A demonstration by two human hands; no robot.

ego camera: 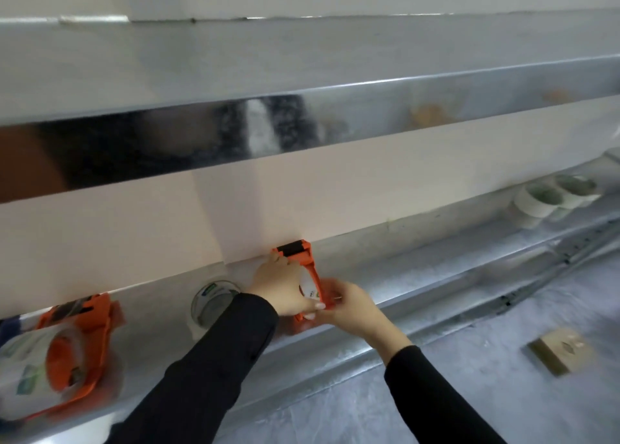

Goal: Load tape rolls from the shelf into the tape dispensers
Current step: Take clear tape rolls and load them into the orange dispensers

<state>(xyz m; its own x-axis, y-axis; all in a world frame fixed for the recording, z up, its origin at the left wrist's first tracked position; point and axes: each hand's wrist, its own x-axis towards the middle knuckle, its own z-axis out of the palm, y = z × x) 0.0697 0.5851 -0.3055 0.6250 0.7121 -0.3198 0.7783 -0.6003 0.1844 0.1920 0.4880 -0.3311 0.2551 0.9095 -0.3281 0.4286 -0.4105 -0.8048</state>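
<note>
While a loaded orange dispenser (72, 353) lies at the left end of the metal shelf (419, 276), with a loose tape roll (211, 301) standing just to its right against the back wall, the work itself sits near the shelf's middle. There the left hand (281, 286) curls its fingers over a second orange dispenser (303, 259), which stands on end close to the back wall with a roll (310, 289) seated in its frame; the thumb is tucked at the lower end. The right hand (349, 304) meets it from the other side, fingers curled and pinching the dispenser's lower right edge, though exactly what the fingertips nip is too blurred to tell. Two pale tape rolls (550, 199) sit together toward the shelf's right end. Such a roll is probably light and stiff yet squashable, its wound face slick, so the rim or the core seems the safest hold. The plastic dispenser looks rigid and is best steadied by its frame, away from any cutting edge.
</note>
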